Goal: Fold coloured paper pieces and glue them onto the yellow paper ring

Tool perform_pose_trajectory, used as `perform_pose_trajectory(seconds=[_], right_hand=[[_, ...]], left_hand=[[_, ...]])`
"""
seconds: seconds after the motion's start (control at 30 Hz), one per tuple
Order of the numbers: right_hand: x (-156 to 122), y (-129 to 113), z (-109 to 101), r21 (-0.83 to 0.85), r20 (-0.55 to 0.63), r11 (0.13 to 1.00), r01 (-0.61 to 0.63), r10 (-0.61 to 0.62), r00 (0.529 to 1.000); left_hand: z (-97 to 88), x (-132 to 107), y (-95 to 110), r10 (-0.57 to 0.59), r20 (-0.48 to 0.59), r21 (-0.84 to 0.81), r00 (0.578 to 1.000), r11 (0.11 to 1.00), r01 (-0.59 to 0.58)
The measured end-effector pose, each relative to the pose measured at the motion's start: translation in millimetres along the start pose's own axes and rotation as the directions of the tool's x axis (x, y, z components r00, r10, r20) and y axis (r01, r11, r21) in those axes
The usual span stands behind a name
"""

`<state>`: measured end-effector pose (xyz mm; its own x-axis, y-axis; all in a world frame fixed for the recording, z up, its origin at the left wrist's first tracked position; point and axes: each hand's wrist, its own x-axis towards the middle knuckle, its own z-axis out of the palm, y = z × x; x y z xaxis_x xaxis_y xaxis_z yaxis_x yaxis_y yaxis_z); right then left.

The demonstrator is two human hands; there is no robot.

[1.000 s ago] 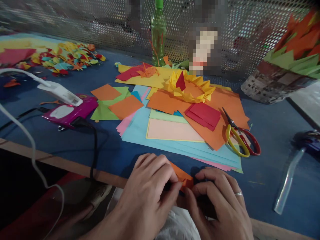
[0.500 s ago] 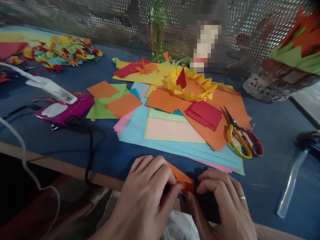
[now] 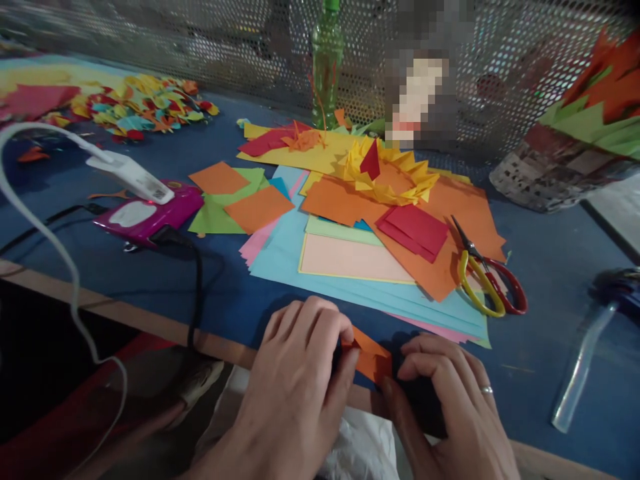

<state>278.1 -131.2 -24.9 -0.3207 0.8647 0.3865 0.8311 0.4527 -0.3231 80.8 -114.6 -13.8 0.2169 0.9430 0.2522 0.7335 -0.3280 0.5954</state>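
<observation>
A small folded piece of orange paper point(image 3: 373, 357) lies at the table's front edge between my hands. My left hand point(image 3: 305, 360) pinches its left end between thumb and index finger. At the paper's right corner is the thumb of my right hand point(image 3: 450, 393). The other fingers of that hand are curled and stand apart from the thumb, a ring on one of them. Beyond my hands lie stacked blue sheets point(image 3: 280, 257), red paper pieces point(image 3: 413, 230) and a ring of folded yellow paper point(image 3: 433, 183) with one red point.
Scissors point(image 3: 483, 277) with yellow and red handles lie right of the stack. A purple power strip point(image 3: 150, 213) with cables is at left, near orange squares point(image 3: 260, 208). Behind stand a green bottle point(image 3: 327, 70) and a woven pot point(image 3: 537, 170). A clear tube point(image 3: 585, 367) lies right.
The view has shifted slightly, so the table items appear further right. My left thumb and finger have drawn back leftward along the orange paper, and more of its surface shows.
</observation>
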Motion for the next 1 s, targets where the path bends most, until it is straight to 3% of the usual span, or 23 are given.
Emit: perform_pose_trajectory(seconds=[0.57,0.73,0.83,1.0], right_hand=[[-6,7,-10,0.122,0.055,0.992,-0.035,0.028,0.998],[8,-1,-17,0.2,0.075,0.97,-0.139,0.126,0.989],[22,-12,-12,0.153,0.107,0.967,-0.202,0.187,0.977],[35,-21,-5,0.076,0.179,0.977,-0.201,0.185,0.966]], left_hand=[[-5.2,-5,-1,0.024,0.027,-0.033,0.999,0.999,-0.023],[-6.3,-5,-2,0.039,0.028,-0.041,0.999,0.998,-0.038],[-5.2,-6,-2,0.033,0.007,-0.039,0.999,0.999,-0.033],[-3.7,-7,-3,0.037,-0.018,-0.045,0.999,0.998,-0.038]])
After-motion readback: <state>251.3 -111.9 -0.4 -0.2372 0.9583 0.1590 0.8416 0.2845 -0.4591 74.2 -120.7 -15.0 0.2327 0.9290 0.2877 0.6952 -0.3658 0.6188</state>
